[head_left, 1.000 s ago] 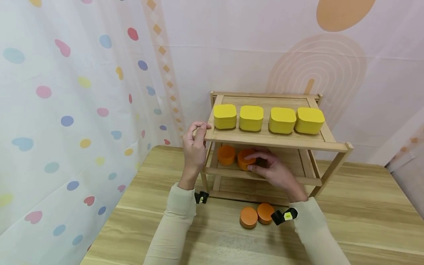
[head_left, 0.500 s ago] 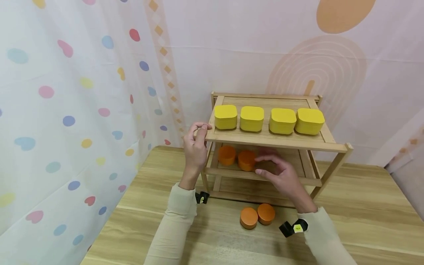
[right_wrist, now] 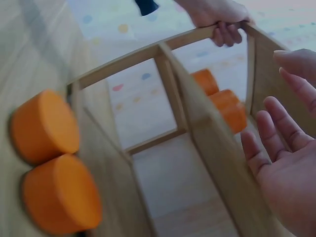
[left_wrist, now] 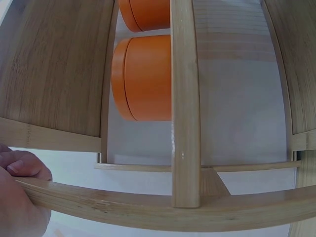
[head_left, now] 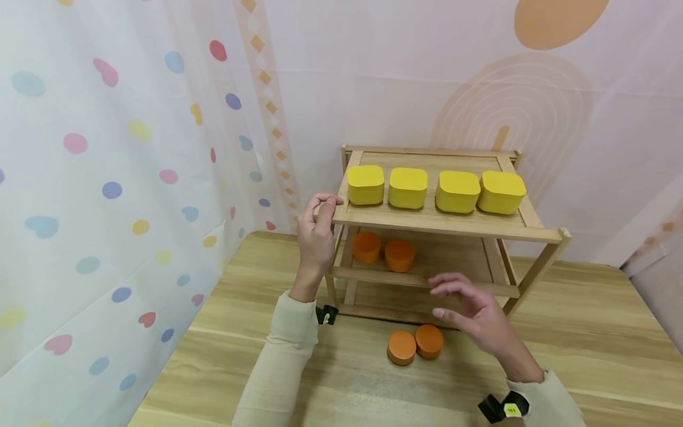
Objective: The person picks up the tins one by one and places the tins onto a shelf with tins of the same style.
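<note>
My left hand [head_left: 317,234] grips the left front corner of the wooden rack's top shelf [head_left: 437,224], thumb on top and fingers curled over the edge. My right hand [head_left: 475,314] hangs in front of the rack, holding nothing, its fingers spread and loosely bent. Two round orange containers [head_left: 399,255] stand side by side at the left of the middle shelf; the left wrist view shows a lid seam on one orange container [left_wrist: 143,79]. On the table before the rack, left of my right hand, sit two more orange containers [head_left: 401,347], nearly touching.
Several yellow square boxes [head_left: 408,188] stand in a row on the top shelf. The bottom shelf [head_left: 395,299] lies low, close to the table [head_left: 240,332]. Patterned curtains [head_left: 373,71] hang behind the table and along its left side.
My right hand has let go of the second orange container on the middle shelf and drawn back toward the lower right, out of the rack. The left hand keeps its grip.
</note>
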A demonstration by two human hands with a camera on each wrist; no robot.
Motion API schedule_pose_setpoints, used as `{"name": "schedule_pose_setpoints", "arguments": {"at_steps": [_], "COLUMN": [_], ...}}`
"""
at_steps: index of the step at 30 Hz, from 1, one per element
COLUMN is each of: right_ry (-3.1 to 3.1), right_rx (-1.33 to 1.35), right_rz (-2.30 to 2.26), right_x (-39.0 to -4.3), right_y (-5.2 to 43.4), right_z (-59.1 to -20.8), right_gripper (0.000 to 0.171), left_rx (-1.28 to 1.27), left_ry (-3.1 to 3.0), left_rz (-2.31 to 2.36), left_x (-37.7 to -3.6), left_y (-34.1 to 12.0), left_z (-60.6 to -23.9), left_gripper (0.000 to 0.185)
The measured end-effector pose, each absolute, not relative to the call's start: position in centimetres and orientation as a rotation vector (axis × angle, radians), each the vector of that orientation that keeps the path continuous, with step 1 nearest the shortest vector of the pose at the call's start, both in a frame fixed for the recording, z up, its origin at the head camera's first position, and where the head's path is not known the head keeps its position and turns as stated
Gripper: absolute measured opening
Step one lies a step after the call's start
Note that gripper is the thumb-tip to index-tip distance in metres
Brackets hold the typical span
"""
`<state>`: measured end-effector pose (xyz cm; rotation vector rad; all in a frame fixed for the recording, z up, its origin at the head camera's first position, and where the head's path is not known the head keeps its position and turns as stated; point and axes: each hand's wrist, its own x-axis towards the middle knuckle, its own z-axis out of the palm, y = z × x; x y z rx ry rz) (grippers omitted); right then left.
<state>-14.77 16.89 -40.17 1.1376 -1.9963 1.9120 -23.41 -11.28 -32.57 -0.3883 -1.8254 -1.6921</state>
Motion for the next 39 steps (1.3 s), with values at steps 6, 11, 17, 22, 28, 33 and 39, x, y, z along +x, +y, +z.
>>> {"name": "schedule_pose_setpoints", "arguments": {"at_steps": [6,11,17,22,28,33,39], "right_ry": [-2.068,-2.131,-2.238,-2.311,-2.397,-2.44,-2.502], "right_rx": [1.149,1.153,1.113,1.097,1.052,1.027,0.97], "right_rz": [1.922,1.897,1.839,1.79,1.815,1.821,1.842], "right_x": [-13.9,-13.6,-13.4,-13.4,-13.2,-13.0,-13.0], "right_y": [17.6,17.9,18.4,18.7,18.9,18.8,18.9], "right_z": [-42.2,-43.7,-45.4,-46.9,-48.2,-48.7,-49.1], "right_gripper": [0.041,0.039,0.031,0.032,0.03,0.027,0.025], "left_rx": [-0.395,-0.403,-0.408,-0.404,-0.408,-0.417,-0.419], "left_ry": [-1.813,-1.808,-1.817,-1.817,-1.816,-1.81,-1.807], "left_rz": [-1.699,-1.704,-1.691,-1.686,-1.681,-1.689,-1.695], "left_x": [-23.5,-23.5,-23.5,-23.5,-23.5,-23.5,-23.5], "left_y": [-11.3,-11.3,-11.4,-11.5,-11.4,-11.3,-11.3], "left_z": [-32.5,-32.5,-32.5,-32.5,-32.4,-32.6,-32.6], "left_gripper": [0.03,0.03,0.03,0.031,0.03,0.031,0.032]}}
